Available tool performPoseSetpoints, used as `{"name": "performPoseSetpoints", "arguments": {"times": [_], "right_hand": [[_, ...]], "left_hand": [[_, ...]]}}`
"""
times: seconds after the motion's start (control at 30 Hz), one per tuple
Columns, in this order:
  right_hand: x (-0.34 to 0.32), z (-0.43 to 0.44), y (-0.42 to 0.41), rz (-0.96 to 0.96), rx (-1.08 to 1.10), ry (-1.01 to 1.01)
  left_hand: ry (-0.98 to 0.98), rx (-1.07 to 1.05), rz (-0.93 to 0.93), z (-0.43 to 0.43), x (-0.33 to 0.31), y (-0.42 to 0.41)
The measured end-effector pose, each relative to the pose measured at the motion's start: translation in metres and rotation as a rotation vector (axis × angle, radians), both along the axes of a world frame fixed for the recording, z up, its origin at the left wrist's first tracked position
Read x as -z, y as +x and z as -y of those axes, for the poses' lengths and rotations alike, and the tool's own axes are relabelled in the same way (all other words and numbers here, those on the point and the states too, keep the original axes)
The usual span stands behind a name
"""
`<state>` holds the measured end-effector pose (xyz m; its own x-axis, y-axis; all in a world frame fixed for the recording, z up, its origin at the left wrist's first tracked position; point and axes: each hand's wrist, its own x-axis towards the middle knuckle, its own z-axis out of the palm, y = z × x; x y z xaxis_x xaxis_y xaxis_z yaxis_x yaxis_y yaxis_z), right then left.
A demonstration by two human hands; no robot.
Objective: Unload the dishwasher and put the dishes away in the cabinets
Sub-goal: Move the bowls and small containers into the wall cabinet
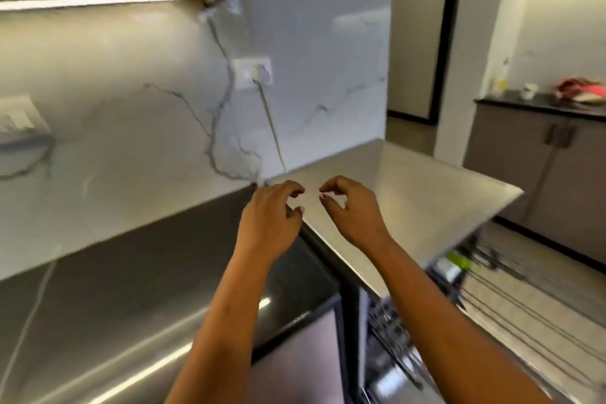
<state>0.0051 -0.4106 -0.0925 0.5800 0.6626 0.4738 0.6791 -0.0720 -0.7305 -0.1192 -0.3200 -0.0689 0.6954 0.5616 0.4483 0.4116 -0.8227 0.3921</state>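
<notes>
Head view: a veined marble wall [131, 108] is seen from 9 to 12 o'clock, the steel bench [426, 193] beneath it. The dishwasher [390, 348] is found open at 5 o'clock, its contents blurred. At centre, the left hand [272, 223] and right hand [355, 213] are held apart, fingers loosely curled, nothing grasped.

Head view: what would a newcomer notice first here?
The left hand and right hand hang side by side at mid-frame, fingers loosely curled and holding nothing, over the corner of a steel countertop. Behind them a white marble backsplash with grey veins fills the left, with a plugged wall socket near its corner. At bottom right the open dishwasher shows blurred racks.
</notes>
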Motion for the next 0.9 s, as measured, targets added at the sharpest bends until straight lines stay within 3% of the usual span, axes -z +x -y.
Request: {"name": "performPoseSetpoints", "arguments": {"times": [0.4,0.6,0.9], "right_hand": [[0.112,0.178,0.112,-0.29,0.293,-0.26],[0.181,0.234,0.204,-0.466,0.393,-0.427],[0.268,0.247,0.343,-0.527,0.325,-0.776]], "left_hand": [[-0.327,0.335,-0.261,0.142,0.117,0.129],[-0.529,0.334,-0.364,0.18,0.168,0.228],[-0.769,0.17,-0.43,0.174,0.253,0.34]]}}
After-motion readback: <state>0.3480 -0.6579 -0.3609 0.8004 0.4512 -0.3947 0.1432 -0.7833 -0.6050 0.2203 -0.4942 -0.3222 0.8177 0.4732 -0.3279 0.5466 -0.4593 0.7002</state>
